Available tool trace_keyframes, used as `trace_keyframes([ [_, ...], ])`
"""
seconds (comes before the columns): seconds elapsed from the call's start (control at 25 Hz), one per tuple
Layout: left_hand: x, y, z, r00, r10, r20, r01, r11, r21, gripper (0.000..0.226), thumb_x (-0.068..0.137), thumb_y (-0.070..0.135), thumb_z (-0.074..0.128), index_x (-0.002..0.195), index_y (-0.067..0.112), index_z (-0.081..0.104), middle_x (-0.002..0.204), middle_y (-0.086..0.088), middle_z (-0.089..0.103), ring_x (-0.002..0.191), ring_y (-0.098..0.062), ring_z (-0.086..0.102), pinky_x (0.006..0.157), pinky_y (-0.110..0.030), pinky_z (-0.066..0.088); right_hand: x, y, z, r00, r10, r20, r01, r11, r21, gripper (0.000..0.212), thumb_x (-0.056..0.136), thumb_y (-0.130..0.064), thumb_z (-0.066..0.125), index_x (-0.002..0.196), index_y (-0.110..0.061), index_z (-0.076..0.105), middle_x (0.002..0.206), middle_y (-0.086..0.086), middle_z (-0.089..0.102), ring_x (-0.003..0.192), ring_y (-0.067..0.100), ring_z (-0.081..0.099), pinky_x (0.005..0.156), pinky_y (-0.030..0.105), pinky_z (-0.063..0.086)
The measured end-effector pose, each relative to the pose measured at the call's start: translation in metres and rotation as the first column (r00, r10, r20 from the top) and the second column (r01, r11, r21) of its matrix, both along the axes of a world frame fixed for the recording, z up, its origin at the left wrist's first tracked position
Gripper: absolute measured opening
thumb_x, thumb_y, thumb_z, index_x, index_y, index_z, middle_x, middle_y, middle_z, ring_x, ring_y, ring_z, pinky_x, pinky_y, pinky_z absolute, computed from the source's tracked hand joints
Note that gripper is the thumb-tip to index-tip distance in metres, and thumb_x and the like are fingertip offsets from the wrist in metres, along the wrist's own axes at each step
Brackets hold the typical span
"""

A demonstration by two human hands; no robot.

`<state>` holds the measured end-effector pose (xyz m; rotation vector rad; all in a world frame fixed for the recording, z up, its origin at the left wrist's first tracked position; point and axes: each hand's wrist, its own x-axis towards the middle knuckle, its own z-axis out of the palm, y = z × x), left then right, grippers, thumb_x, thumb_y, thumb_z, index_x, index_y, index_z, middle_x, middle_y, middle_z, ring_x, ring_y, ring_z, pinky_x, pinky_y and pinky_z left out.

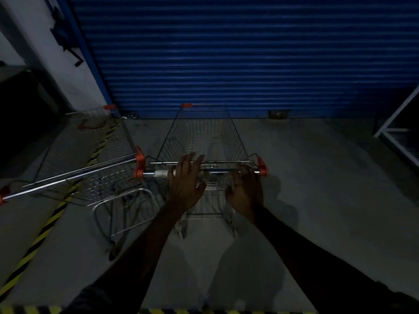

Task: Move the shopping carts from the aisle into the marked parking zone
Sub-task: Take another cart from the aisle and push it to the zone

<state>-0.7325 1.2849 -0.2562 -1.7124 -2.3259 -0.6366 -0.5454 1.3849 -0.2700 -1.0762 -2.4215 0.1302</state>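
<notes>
**Task item.** The shopping cart point(204, 137) stands on the concrete floor point(317, 177) directly ahead of the person. Its nose points toward the blue roller shutter point(249, 53) at the floor's far edge. Its handle bar point(158, 173) runs across the near end, under both hands.

**Left hand point(186, 180).** The palm rests on the handle bar left of centre. The fingers are straight and spread, reaching over the bar toward the basket, and grip nothing.

**Right hand point(246, 189).** It sits on the right part of the same bar, close to the orange end cap, with the fingers curled over the bar (the light is poor, so the thumb's position cannot be told).

**Containers.** The wire basket of the shopping cart is empty. The second cart point(108, 177) stands just beside it on the left, set at an angle. Its orange cap is near the first cart's left cap, but contact cannot be confirmed. Its basket also appears empty.

**Surroundings.**
- Yellow-and-black floor tape point(45, 230) runs from the floor's near left corner diagonally toward the shutter, passing under the second cart.
- A white frame rack point(394, 123) stands at the right edge of the floor.
</notes>
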Motion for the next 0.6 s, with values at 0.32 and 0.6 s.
trace_keyframes([
  [0.32, 0.077, -0.041, 0.009, 0.988, -0.14, 0.071, 0.144, 0.988, -0.058, 0.078, 0.081, 0.044, 0.06, 0.153, 0.023, 0.04, 0.151, -0.004, 0.045, 0.139, -0.027, 0.039, 0.109, -0.052, 0.036, 0.099, -0.04, 0.009, 0.985, -0.151, -0.078, 0.149, 0.989, -0.025, 0.039, 0.081, -0.042, 0.055, 0.104, -0.014, 0.07, 0.107, 0.008, 0.07, 0.104, 0.035, 0.063, 0.086, 0.044, 0.049],
  [0.6, 0.138, -0.05, 0.02, 0.907, -0.416, 0.069, 0.415, 0.909, 0.032, 0.068, 0.08, 0.041, 0.065, 0.144, 0.022, 0.053, 0.141, -0.004, 0.056, 0.127, -0.03, 0.051, 0.103, -0.041, 0.037, 0.172, -0.118, 0.023, 0.921, -0.384, -0.067, 0.369, 0.914, -0.17, 0.041, 0.091, -0.047, 0.054, 0.119, -0.02, 0.068, 0.12, 0.004, 0.07, 0.118, 0.029, 0.059, 0.094, 0.042, 0.044],
])
